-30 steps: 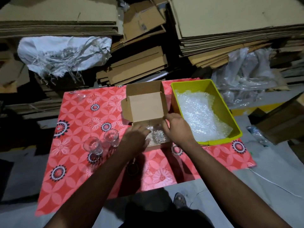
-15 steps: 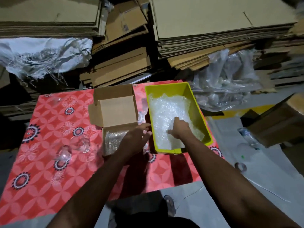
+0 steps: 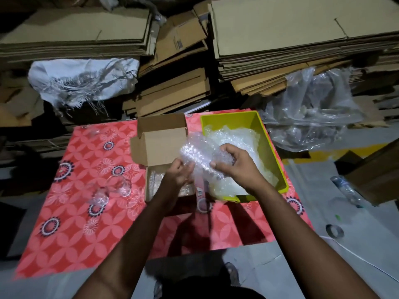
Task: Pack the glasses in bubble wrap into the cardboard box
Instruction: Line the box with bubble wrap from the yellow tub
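Several stacks: flattened cardboard sheets (image 3: 291, 29) piled along the back, with a frayed white sack (image 3: 82, 80) and crumpled clear plastic (image 3: 313, 111) in front of them.
Surface: red flower-patterned cloth (image 3: 86, 223) covers it.
Yellow bin (image 3: 274, 156): stands at the far right of the surface, holding loose bubble wrap.
Cardboard box (image 3: 159, 145): open, lid flap raised, just left of the bin; a wrapped bundle lies inside, partly hidden by the left wrist.
Bubble wrap sheet (image 3: 198, 152): held in the air above the box and the bin's near edge.
Right hand (image 3: 235, 167): fingers closed on the sheet's right side.
Left hand (image 3: 179, 173): fingers curled on the sheet's lower left edge.
Glasses (image 3: 114, 188): two clear ones, unwrapped, on the cloth left of the box, close together.
Tape roll (image 3: 334, 230): on the floor to the right.
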The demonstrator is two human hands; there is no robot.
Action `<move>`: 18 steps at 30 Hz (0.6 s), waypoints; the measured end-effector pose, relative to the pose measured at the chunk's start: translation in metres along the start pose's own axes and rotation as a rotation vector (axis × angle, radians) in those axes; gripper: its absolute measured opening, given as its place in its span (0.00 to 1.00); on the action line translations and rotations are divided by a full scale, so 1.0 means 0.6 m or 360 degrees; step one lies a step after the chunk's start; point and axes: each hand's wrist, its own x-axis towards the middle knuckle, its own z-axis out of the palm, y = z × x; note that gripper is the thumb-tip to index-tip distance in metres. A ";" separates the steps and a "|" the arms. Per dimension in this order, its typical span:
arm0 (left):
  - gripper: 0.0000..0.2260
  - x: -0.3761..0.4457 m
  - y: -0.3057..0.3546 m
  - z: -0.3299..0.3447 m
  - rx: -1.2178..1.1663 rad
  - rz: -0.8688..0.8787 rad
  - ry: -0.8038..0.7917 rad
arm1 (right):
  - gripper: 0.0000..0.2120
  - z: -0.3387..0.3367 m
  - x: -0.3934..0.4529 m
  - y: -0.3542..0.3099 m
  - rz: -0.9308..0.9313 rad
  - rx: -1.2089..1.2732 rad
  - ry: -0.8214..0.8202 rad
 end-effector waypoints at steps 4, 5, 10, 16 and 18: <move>0.08 -0.052 0.021 -0.041 -0.0570 -0.0025 0.0039 | 0.05 0.078 -0.022 -0.018 0.0212 0.0341 -0.0071; 0.09 -0.060 0.020 -0.052 -0.0623 -0.0016 0.0048 | 0.04 0.094 -0.024 -0.012 0.0333 0.0504 -0.0012; 0.05 -0.084 0.007 -0.123 -0.0677 -0.0016 0.0025 | 0.13 0.160 -0.045 0.003 0.0644 0.0955 0.0052; 0.08 -0.107 -0.005 -0.155 -0.0562 -0.0053 0.0248 | 0.13 0.210 -0.073 0.020 0.0348 0.0123 0.0373; 0.07 -0.110 -0.009 -0.162 -0.0580 -0.0005 0.0264 | 0.11 0.224 -0.077 0.036 0.0203 -0.0014 0.0364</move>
